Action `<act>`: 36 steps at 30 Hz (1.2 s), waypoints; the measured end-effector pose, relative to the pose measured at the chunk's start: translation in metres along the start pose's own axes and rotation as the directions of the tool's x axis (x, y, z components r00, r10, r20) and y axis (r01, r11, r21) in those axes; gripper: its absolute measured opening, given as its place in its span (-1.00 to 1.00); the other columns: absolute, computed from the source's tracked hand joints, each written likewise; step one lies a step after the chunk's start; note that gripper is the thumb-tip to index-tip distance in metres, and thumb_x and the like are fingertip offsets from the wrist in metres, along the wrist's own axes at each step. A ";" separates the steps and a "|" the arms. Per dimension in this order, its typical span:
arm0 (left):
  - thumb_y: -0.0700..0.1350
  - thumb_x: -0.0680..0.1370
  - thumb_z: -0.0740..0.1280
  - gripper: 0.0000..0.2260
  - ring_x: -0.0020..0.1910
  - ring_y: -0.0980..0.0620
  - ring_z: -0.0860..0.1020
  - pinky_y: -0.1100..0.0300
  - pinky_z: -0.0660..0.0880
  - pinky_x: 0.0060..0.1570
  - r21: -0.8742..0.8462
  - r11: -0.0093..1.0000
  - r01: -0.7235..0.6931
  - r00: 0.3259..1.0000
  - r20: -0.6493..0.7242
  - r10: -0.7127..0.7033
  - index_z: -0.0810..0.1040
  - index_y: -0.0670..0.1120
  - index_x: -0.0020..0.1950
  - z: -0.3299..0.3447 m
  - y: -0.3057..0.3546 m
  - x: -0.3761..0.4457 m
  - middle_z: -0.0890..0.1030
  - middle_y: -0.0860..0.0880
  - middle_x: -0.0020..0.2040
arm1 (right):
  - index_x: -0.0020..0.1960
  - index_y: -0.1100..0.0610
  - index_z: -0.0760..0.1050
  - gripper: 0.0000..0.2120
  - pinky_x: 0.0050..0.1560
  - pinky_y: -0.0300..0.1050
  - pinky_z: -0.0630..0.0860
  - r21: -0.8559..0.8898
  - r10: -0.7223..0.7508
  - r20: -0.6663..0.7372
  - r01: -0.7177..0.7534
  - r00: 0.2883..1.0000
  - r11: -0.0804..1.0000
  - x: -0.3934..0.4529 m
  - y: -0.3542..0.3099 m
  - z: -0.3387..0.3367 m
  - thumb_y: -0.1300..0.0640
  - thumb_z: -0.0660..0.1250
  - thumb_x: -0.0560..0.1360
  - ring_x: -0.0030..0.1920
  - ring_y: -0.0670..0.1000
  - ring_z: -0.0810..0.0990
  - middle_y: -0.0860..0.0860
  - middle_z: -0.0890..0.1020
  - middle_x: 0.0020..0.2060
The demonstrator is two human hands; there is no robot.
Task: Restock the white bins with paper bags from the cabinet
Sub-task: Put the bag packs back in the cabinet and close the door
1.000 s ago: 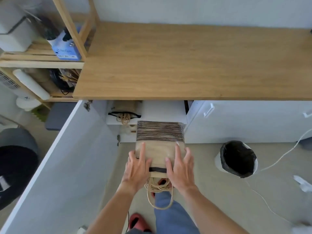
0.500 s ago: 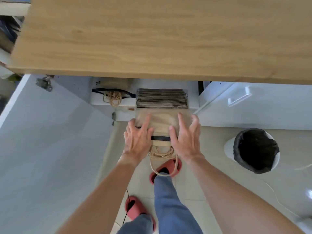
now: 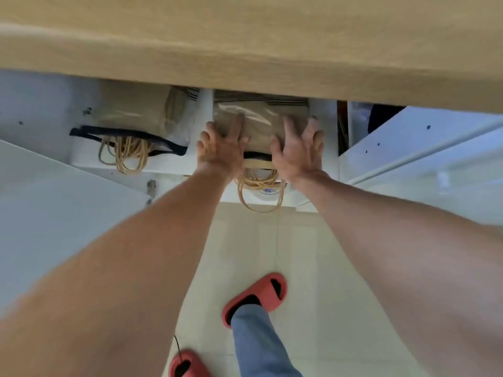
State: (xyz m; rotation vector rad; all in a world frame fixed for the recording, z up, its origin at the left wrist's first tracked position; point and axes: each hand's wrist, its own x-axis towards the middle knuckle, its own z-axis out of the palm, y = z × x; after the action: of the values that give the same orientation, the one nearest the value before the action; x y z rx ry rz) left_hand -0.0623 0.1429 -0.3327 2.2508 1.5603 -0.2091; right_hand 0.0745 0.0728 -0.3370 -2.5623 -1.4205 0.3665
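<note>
A stack of tan paper bags (image 3: 258,123) with dark-striped edges lies on the white cabinet shelf (image 3: 324,131) under the wooden countertop. Its rope handles (image 3: 258,191) hang over the shelf's front edge. My left hand (image 3: 221,148) presses flat on the stack's left part, fingers straight and spread. On the right part my right hand (image 3: 298,148) lies the same way. A second bundle of paper bags (image 3: 136,118), wrapped in clear plastic with a dark band, sits to the left on the same shelf, its rope handles (image 3: 126,153) dangling. The stack's far end is hidden under the countertop.
The wooden countertop (image 3: 245,50) overhangs the cabinet opening. An open white cabinet door (image 3: 54,208) stands at the left and another white door (image 3: 419,148) at the right. My feet in red slippers (image 3: 255,297) stand on the pale tiled floor.
Both hands have carried the stack forward from the air in front of the cabinet onto the shelf. My head has leaned closer and lower, so the trash bin left the view.
</note>
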 end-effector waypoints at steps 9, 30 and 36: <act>0.21 0.65 0.00 -0.44 0.51 -0.30 0.12 -0.22 0.16 0.43 -0.068 0.997 -0.030 0.997 0.072 0.034 -0.08 0.12 0.60 -0.033 -0.014 0.011 0.03 -0.24 0.57 | 0.57 0.02 0.15 -0.38 0.43 0.26 0.16 -0.049 -0.023 0.066 0.026 0.998 0.998 0.010 -0.008 -0.012 -0.28 -0.03 0.62 0.47 0.33 0.16 0.26 0.09 0.54; -0.03 0.62 0.05 -0.48 0.56 -0.18 0.10 -0.08 -0.01 0.50 -0.192 0.866 0.461 0.798 -0.337 -0.500 0.16 -0.18 0.56 -0.160 -0.260 -0.497 0.13 -0.21 0.58 | 0.61 0.18 0.05 -0.36 0.54 0.23 -0.02 0.078 -0.532 0.216 0.529 0.819 0.845 -0.391 -0.300 -0.135 -0.13 0.05 0.65 0.58 0.22 0.02 0.24 0.02 0.59; -0.06 0.61 0.17 -0.45 0.56 -0.19 0.08 -0.11 0.05 0.50 -0.355 0.618 0.701 0.533 -0.315 -0.785 0.12 -0.17 0.57 -0.151 -0.332 -0.580 0.11 -0.21 0.58 | 0.61 0.18 0.07 -0.35 0.53 0.20 -0.04 0.102 -0.712 0.232 0.711 0.663 0.696 -0.472 -0.382 -0.124 -0.10 0.10 0.62 0.57 0.22 0.07 0.24 0.06 0.58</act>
State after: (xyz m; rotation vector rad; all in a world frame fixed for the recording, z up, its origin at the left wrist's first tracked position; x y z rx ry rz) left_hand -0.5978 -0.1989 -0.0751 1.3712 2.6183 0.2526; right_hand -0.4362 -0.1341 -0.0534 -1.7563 -2.3585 0.5609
